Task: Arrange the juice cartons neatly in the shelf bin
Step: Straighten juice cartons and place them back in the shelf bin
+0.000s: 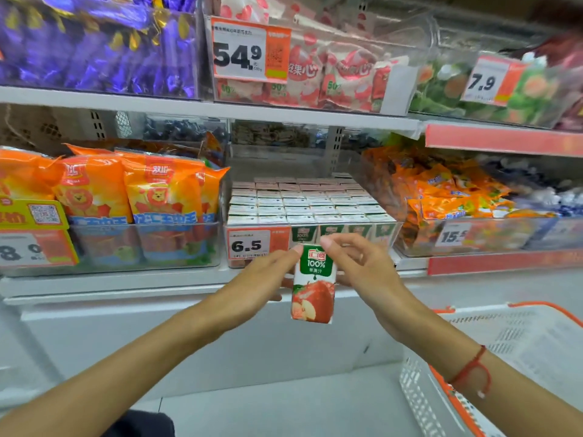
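a small upright juice carton is held in front of the shelf bin, just below its front edge. its top is green with a red logo and "100%" in white; below, on white, is a red apple with a cut slice. the left hand pinches its upper left corner and its fingers curl behind the carton; the right hand pinches the upper right corner between thumb and finger. the clear bin holds tight rows of matching cartons, white tops showing. a price tag on its front reads "6.5". neighbouring tags read "54.9" and "7.9"; two others are cut off. the orange snack bags carry blurred characters. a white basket with orange rim is cropped at the right.
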Demonstrator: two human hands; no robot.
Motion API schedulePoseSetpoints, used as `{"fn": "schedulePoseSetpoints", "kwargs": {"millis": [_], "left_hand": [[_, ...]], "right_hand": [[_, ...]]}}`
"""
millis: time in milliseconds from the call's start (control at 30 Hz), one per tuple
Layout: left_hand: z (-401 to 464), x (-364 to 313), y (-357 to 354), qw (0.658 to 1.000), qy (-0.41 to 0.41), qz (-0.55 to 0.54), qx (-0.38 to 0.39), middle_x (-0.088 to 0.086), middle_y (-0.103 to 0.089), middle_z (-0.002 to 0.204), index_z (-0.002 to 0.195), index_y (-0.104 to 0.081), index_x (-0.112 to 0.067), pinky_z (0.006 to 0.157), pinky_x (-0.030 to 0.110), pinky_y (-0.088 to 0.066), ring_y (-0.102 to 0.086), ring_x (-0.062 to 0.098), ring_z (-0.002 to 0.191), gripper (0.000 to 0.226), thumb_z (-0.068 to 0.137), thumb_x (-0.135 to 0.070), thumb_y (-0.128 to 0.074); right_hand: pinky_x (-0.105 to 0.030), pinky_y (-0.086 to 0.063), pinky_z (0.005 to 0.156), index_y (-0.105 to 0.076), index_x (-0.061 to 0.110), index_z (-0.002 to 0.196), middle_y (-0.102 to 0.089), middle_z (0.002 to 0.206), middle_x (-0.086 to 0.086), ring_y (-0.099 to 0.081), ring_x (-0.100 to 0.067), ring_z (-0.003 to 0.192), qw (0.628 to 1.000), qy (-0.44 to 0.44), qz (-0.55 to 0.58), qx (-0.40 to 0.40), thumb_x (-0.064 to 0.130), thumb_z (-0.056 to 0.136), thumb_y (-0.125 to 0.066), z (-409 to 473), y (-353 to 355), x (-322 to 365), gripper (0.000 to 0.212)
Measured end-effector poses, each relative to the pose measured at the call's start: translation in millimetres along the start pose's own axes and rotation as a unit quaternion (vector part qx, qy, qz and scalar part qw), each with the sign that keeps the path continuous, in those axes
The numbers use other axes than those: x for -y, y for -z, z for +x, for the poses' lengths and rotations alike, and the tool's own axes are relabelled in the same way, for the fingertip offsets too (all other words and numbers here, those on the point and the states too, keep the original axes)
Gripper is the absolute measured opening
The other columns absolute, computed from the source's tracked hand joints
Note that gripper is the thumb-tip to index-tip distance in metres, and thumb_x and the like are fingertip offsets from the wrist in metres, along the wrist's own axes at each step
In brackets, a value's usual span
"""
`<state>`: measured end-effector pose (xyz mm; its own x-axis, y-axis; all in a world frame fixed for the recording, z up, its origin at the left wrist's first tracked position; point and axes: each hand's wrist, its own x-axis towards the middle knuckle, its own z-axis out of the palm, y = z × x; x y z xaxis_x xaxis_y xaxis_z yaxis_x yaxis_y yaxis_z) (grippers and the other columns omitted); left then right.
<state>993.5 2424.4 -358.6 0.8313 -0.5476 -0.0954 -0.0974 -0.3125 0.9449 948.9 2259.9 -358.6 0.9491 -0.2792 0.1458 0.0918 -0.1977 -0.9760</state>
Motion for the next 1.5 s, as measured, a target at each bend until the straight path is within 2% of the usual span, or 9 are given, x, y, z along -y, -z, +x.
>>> {"fn": "schedulePoseSetpoints", "kwargs": {"millis": [133,333,567,833,933,1067,1167,1367,1500], "left_hand": [[5.5,12.3,2.6,0.997,-0.004,-0.063,0.045,-0.01,-0.074,0.104,0.12,-0.061,-0.026,0.081,0.023,-0.057,-0.07,0.006,0.097,0.03,0.095,-0.04,-0.053],[1.5,16.0,8.0,0.995,-0.003,-0.094,0.028,-0.009,-0.075,0.102,0.116,-0.063,-0.025,0.066,0.014,-0.054,-0.071,0.003,0.091,0.023,0.097,-0.033,-0.054],[0.8,20.3,8.8,0.996,-0.002,-0.093,0.014,-0.005,-0.073,0.11,0.125,-0.061,-0.02,0.074,0.018,-0.056,-0.07,0.008,0.098,0.033,0.096,-0.035,-0.053],[7.1,20.5,8.5,0.986,0.001,-0.163,-0.046,-0.001,-0.075,0.106,0.117,-0.065,-0.019,0.07,0.016,-0.056,-0.072,0.01,0.094,0.028,0.098,-0.034,-0.051],[8.2,22.9,9.3,0.988,-0.006,-0.138,-0.07,-0.007,-0.075,0.104,0.113,-0.067,-0.026,0.07,0.016,-0.056,-0.071,0.005,0.092,0.025,0.096,-0.038,-0.054],[11.0,25.7,9.8,0.984,-0.013,-0.116,-0.132,-0.013,-0.072,0.101,0.102,-0.069,-0.034,0.068,0.018,-0.057,-0.07,-0.001,0.085,0.023,0.086,-0.049,-0.063],[12.3,25.6,6.7,0.984,-0.002,-0.118,-0.131,-0.01,-0.074,0.096,0.098,-0.069,-0.032,0.063,0.019,-0.058,-0.072,0.005,0.084,0.028,0.078,-0.051,-0.071],[6.3,26.2,20.2,0.997,-0.007,-0.08,-0.021,-0.011,-0.076,0.099,0.108,-0.071,-0.034,0.074,0.018,-0.057,-0.072,0.005,0.09,0.048,0.067,-0.058,-0.068],[4.7,24.1,21.8,0.995,0.006,-0.096,0.034,-0.008,-0.076,0.101,0.114,-0.067,-0.03,0.076,0.018,-0.056,-0.071,0.007,0.096,0.053,0.068,-0.057,-0.067]], "right_hand": [[-0.024,-0.06,0.071,-0.067,0.024,0.093,-0.074,0.083,0.01,-0.071,-0.004,0.079,0.999,-0.012,0.034,0.0,0.05,0.074,-0.064,1.8,-0.7,-8.9,0.032],[-0.029,-0.056,0.085,-0.064,0.029,0.11,-0.074,0.101,0.01,-0.069,-0.009,0.099,0.994,-0.04,-0.01,0.097,0.052,0.082,-0.058,9.0,5.4,-19.4,0.036],[-0.019,-0.056,0.072,-0.066,0.02,0.113,-0.074,0.101,0.001,-0.071,-0.013,0.093,0.992,-0.055,-0.009,0.114,0.039,0.09,-0.06,9.3,2.6,-21.2,0.031],[-0.032,-0.055,0.094,-0.062,0.023,0.126,-0.07,0.114,-0.001,-0.068,-0.011,0.104,0.978,-0.073,-0.027,0.192,0.027,0.089,-0.067,4.9,4.2,-20.8,0.037],[-0.03,-0.055,0.092,-0.064,0.028,0.119,-0.07,0.108,0.0,-0.069,-0.01,0.097,0.985,-0.056,-0.04,0.159,0.032,0.084,-0.072,3.3,1.0,-20.8,0.036],[-0.013,-0.052,0.068,-0.066,0.038,0.105,-0.067,0.091,0.015,-0.068,-0.003,0.078,0.989,0.01,-0.114,0.091,0.038,0.075,-0.08,-3.5,-3.8,-18.5,0.033],[-0.015,-0.052,0.06,-0.062,0.043,0.092,-0.063,0.081,0.027,-0.064,0.0,0.07,0.975,0.086,-0.197,0.056,0.047,0.062,-0.084,-10.4,-11.7,-17.3,0.036],[-0.022,-0.056,0.067,-0.07,0.022,0.081,-0.073,0.079,-0.001,-0.071,-0.015,0.066,0.989,0.013,-0.098,0.108,0.053,0.078,-0.063,-7.7,-9.5,-8.1,0.031],[-0.021,-0.057,0.07,-0.067,0.017,0.074,-0.075,0.08,-0.004,-0.072,-0.016,0.067,0.991,-0.02,-0.058,0.115,0.041,0.09,-0.06,-8.1,-7.9,-4.8,0.029]]}}
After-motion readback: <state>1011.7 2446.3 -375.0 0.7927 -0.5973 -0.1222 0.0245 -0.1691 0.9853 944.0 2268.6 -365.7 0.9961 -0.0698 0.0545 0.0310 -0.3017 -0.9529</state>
